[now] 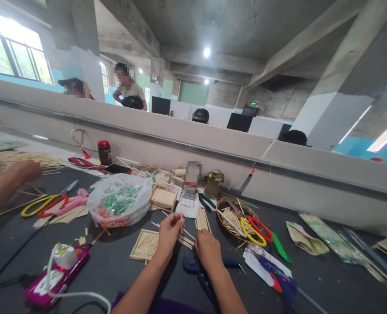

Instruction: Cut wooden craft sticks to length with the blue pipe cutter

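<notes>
My left hand (168, 233) pinches a thin wooden stick (181, 213) that stands nearly upright at its fingertips. My right hand (209, 249) is closed, knuckles up, and whatever its fingers grip is hidden. Loose sticks (202, 219) lie just beyond it, and a few more (185, 241) lie between the two hands. Partly beneath my right hand and forearm is a blue-handled tool (191, 265), its kind unclear. Left of my left hand, a small square wooden stick panel (144, 245) rests on the dark table.
A plastic bag of green wrappers (120, 200) stands left of a small stick-built box (164, 196). Rightward are a basket of sticks (231, 220), scissors (257, 231) and a blue glue gun (278, 279). A purple power strip (58, 277) lies front left. A co-worker's hand (25, 172) reaches in.
</notes>
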`<state>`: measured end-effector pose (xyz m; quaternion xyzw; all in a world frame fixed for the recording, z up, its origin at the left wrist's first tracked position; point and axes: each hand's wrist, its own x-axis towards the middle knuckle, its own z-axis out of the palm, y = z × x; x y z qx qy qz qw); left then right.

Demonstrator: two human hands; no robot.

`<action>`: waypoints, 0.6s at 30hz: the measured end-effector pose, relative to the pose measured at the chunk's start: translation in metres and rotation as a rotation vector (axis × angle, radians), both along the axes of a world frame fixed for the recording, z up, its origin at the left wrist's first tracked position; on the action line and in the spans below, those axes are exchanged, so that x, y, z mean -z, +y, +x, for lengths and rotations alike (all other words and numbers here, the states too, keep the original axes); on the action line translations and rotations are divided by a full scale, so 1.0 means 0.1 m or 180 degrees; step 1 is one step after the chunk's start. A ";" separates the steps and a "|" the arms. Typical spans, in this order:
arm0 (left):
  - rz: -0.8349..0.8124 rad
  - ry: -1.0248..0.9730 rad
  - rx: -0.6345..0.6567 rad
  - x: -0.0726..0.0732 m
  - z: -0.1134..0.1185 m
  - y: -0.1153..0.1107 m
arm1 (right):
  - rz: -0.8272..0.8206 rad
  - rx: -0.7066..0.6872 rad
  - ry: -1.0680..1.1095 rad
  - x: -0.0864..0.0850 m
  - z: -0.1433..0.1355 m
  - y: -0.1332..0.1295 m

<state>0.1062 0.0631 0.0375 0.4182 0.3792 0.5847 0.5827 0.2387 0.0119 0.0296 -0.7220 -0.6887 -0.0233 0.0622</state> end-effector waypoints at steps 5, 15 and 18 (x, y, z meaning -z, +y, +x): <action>-0.0376 -0.0178 0.0182 0.02 0.02 -0.01 | -0.0015 0.0029 0.0002 0.00 0.01 -0.03; -0.0042 0.0287 0.0270 0.03 0.02 -0.02 | 0.0203 -0.0036 0.0264 -0.02 0.12 -0.10; 0.0728 0.1137 0.0105 0.03 0.02 -0.06 | 0.0355 -0.0088 0.0424 -0.08 0.19 -0.13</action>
